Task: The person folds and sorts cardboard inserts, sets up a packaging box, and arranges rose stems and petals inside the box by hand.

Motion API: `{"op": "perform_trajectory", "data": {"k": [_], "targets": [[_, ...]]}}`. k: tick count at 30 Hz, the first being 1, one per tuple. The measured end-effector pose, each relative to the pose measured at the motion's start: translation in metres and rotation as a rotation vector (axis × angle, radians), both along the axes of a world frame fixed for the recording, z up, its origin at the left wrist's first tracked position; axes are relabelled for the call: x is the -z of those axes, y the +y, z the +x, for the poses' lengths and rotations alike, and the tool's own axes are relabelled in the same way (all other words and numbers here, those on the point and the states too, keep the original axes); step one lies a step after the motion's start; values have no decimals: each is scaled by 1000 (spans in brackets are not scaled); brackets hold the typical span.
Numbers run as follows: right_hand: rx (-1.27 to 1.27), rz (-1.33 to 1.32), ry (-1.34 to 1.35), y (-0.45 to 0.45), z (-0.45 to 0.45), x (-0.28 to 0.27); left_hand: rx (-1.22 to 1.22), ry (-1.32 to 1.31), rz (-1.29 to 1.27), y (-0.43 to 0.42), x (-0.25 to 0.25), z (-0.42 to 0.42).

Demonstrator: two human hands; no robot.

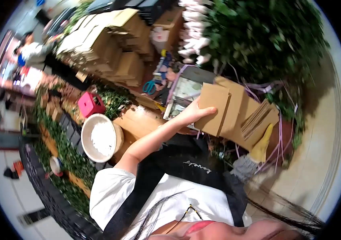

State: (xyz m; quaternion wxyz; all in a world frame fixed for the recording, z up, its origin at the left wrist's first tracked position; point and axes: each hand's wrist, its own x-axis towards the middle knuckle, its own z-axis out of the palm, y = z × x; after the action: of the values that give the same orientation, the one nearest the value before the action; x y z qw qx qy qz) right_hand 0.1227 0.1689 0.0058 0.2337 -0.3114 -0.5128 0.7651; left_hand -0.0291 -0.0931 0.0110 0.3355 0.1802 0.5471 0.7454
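Observation:
My bare left hand (197, 113) grips a flat folded cardboard piece (213, 106), its thumb lying over the front face and its other fingers hidden behind. Behind that piece more brown cardboard (236, 108) spreads out, with a bundle of thin cardboard edges (258, 120) at its right side. My right hand (261, 149) wears a glove with yellow fingers and a grey knit part. One yellow finger lies along the bundle's lower edge, and the other fingers are hidden.
Tall stacks of flat cardboard (114, 44) stand at upper left. Blue scissors (149, 87) lie among small tools. A pink stool (91, 105) and a round white tub (101, 138) are at left. Green leaves (266, 36) fill the upper right; purple straps (281, 136) hang nearby. A person (34, 52) stands farther off.

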Motion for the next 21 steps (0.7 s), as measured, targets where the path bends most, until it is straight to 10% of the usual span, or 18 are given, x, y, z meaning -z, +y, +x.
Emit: {"op": "perform_trajectory", "data": {"k": [4,12,20,21], "targets": [[-312,-110,126,-49,-46,-16,-433,172,-390,-55,24,-4],[-948,-231,204,-211,-147,-53,-816,-13,-274,-202,46,-7],[-1019,-20,46,-378,-340,-9,-858,-76,-239,-345,79,-27],[-919,324,-241,-386,-375,32,-825,-68,-240,-361,79,-30]]}}
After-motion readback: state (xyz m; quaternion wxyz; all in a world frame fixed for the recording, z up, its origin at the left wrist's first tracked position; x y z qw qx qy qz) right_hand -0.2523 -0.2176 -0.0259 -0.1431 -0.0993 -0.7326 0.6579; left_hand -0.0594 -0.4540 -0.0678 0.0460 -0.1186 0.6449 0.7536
